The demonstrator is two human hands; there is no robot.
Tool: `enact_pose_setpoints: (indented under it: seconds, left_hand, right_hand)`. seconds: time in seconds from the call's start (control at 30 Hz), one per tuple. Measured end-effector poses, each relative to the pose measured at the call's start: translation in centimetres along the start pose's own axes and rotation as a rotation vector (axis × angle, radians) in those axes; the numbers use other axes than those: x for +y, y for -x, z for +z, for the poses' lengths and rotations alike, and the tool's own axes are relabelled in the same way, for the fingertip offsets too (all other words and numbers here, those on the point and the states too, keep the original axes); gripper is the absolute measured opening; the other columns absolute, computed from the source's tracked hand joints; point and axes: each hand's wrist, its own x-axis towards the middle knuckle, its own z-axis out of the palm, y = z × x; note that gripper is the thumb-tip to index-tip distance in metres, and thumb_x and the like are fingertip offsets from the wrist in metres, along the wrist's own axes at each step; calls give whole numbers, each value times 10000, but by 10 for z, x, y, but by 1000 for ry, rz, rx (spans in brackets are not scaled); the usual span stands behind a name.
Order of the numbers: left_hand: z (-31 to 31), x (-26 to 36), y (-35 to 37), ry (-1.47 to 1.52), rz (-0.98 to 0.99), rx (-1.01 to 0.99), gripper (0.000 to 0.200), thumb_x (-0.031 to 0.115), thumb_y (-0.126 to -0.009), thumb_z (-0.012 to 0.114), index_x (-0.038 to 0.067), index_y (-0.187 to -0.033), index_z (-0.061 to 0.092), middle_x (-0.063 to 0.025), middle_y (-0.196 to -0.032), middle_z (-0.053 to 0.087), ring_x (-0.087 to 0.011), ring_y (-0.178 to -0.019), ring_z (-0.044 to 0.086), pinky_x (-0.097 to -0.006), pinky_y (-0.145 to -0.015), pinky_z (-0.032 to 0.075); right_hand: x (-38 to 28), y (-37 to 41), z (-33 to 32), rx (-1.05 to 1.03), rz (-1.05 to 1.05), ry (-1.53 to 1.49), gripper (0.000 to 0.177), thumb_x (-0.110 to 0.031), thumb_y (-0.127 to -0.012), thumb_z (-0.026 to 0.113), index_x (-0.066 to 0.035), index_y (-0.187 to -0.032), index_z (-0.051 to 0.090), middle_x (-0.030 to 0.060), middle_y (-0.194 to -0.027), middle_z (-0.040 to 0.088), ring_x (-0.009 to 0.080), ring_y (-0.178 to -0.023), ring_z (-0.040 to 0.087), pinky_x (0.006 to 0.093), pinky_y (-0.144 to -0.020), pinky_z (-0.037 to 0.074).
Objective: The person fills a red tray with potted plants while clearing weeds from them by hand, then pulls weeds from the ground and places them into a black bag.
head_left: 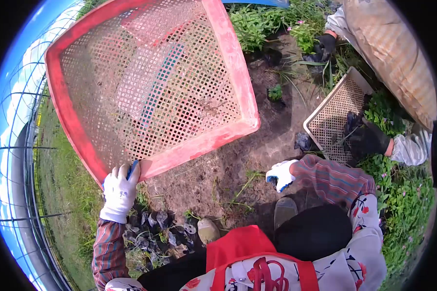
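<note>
My left hand (120, 191), in a white glove with blue on the fingers, grips the lower left corner of a large red mesh tray (199, 148). The tray is tilted up at the left, and I can see the ground through its holes. My right hand (280, 175), gloved the same way, hangs over the bare soil in front of my right shoe. Its fingers curl downward with the blue palm side partly showing, and whether anything is in them is hidden. A smaller beige mesh tray (332, 116) lies to the right of it.
At the right a co-worker bends over, one black-gloved hand (369, 140) at the beige tray and the other (325, 46) among plants. A small potted seedling (275, 93) stands on the soil. Several crumpled black plastic pots (153, 230) lie by my left shoe (208, 231). Leafy plants (403, 203) grow at the right.
</note>
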Motion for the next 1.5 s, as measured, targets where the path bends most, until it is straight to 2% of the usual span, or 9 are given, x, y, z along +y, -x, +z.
enact_pose_setpoints:
  seconds: [0.07, 0.2, 0.33, 0.53, 0.63, 0.7, 0.87, 1.07, 1.5]
  left_hand:
    - [6, 6, 46, 8, 39, -110, 416, 81, -685, 545, 110, -1099, 576, -95, -959, 566, -257, -768, 540, -365, -622, 444]
    - [37, 51, 138, 166, 218, -149, 365, 132, -691, 540, 146, -1051, 597, -85, -961, 563, -234, -772, 529, -364, -612, 432]
    - [46, 113, 189, 461, 325, -331, 363, 132, -694, 559, 162, -1053, 598, -78, -966, 569, -217, -713, 551, -339, -534, 470]
    - [95, 165, 212, 718, 435, -592, 464, 148, -747, 515, 146, -1211, 495, -101, -992, 557, -262, -756, 599, -388, -575, 507]
    - [86, 149, 153, 926, 481, -1012, 610, 356, -746, 625, 163, -1282, 409, -154, -1131, 504, -354, -876, 586, -415, -720, 497]
    - [88, 146, 101, 954, 388, -822, 834, 501, -625, 715, 170, -1312, 378, -213, -1202, 441, -384, -956, 554, -440, -830, 461]
    - [119, 136, -116, 856, 82, -5, 698, 487, -729, 643, 150, -1293, 408, -276, -1283, 351, -426, -1036, 517, -439, -821, 483]
    - [164, 205, -273, 787, -203, -175, 653, 542, -743, 598, 132, -1229, 449, -272, -1275, 350, -414, -948, 562, -433, -797, 481]
    - [228, 165, -239, 977, -115, 179, 138, 166, -795, 574, 59, -852, 507, -167, -757, 518, -380, -711, 524, -437, -609, 412]
  right_hand:
    - [22, 1, 31, -243, -137, -171, 596, -439, -685, 684, -111, -1163, 549, 131, -1105, 564, 289, -1047, 527, 395, -872, 419]
    - [62, 14, 20, 714, -69, -753, 467, -377, -876, 521, -41, -1200, 499, 106, -1102, 579, 150, -1004, 547, 281, -809, 461]
    - [-13, 19, 5, 252, -245, -1470, 577, -468, -899, 436, -51, -1296, 395, 78, -1198, 509, 161, -1029, 522, 338, -814, 473]
    - [-5, -60, 76, 180, -205, -1098, 797, -563, -716, 624, 38, -1214, 460, 187, -1137, 554, 290, -1028, 543, 346, -808, 458]
    - [-5, -61, 88, 231, 177, -692, 736, -560, -653, 665, 93, -982, 580, 236, -926, 608, 330, -835, 588, 341, -697, 470]
    - [4, -58, 85, 362, 167, -866, 635, -542, -665, 667, 66, -844, 620, 172, -730, 630, 281, -633, 589, 376, -575, 454]
    - [-5, -37, 70, 340, 211, -871, 531, -476, -714, 655, -9, -964, 617, 135, -834, 640, 230, -756, 610, 318, -652, 468]
    - [-13, -18, 101, 407, 160, -1091, 514, -379, -775, 607, -26, -1144, 548, 131, -994, 631, 215, -901, 592, 310, -809, 440]
    - [-11, -23, 116, 431, 129, -1113, 508, -346, -772, 620, 0, -1135, 537, 127, -1029, 621, 200, -912, 585, 306, -801, 439]
